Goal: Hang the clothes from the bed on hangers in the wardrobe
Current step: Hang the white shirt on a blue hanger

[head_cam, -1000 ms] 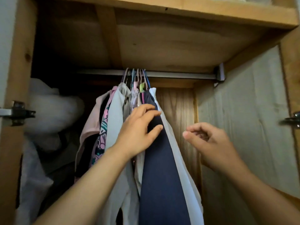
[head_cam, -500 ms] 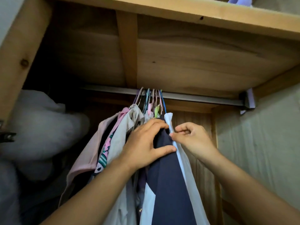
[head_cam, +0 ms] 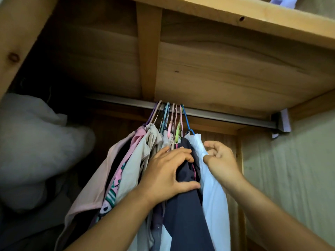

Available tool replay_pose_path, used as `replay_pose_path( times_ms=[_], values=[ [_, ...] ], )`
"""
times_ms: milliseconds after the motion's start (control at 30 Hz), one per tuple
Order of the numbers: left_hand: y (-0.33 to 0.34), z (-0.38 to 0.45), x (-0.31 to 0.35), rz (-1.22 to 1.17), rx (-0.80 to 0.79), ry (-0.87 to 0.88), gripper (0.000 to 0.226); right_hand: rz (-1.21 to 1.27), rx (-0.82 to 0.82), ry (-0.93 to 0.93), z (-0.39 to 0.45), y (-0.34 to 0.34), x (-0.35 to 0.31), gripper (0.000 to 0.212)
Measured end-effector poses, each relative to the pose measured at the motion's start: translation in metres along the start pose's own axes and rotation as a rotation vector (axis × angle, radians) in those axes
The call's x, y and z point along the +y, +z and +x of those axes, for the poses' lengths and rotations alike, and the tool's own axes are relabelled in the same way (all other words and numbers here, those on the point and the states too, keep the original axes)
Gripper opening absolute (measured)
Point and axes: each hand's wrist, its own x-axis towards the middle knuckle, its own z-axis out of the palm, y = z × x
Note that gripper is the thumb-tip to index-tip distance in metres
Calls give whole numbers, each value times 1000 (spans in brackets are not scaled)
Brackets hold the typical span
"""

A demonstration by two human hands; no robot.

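Note:
Several garments hang bunched together on coloured hangers [head_cam: 171,120] from the grey metal rail [head_cam: 226,115] inside the wooden wardrobe. My left hand [head_cam: 167,173] grips the dark navy garment [head_cam: 184,211] near its top, fingers over it and thumb curled beneath. My right hand [head_cam: 220,160] pinches the shoulder of the white garment [head_cam: 213,196], the rightmost one, which hangs from a blue hanger [head_cam: 186,120]. Pink, beige and patterned clothes [head_cam: 130,160] hang to the left of my left hand.
A wooden shelf [head_cam: 217,60] forms the ceiling just above the rail. White bundled bedding [head_cam: 36,142] fills the wardrobe's dark left side. The wardrobe's pale right wall [head_cam: 290,169] stands close by, with bare rail between it and the clothes.
Both hands have risen toward the hanger tops. My right hand closed in from the right and took hold of the white garment. The view has tilted upward.

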Motion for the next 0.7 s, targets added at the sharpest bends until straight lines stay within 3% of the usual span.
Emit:
replay_pose_path(
  times_ms=[167,300,433,600,700],
  values=[
    [2,-2,-4,52,5,50,51,-25,-1,-99,5,-1,-2,38],
    [0,-1,-5,66,3,57,50,-15,35,-88,16,-17,-4,28],
    [-2,0,0,65,15,28,51,-10,60,-68,-7,-39,-7,40],
    [5,-1,31,329,109,141,33,37,87,-9,-55,-84,-7,39],
    [21,-8,64,414,118,186,36,44,113,16,-86,-119,-10,42]
  ],
)
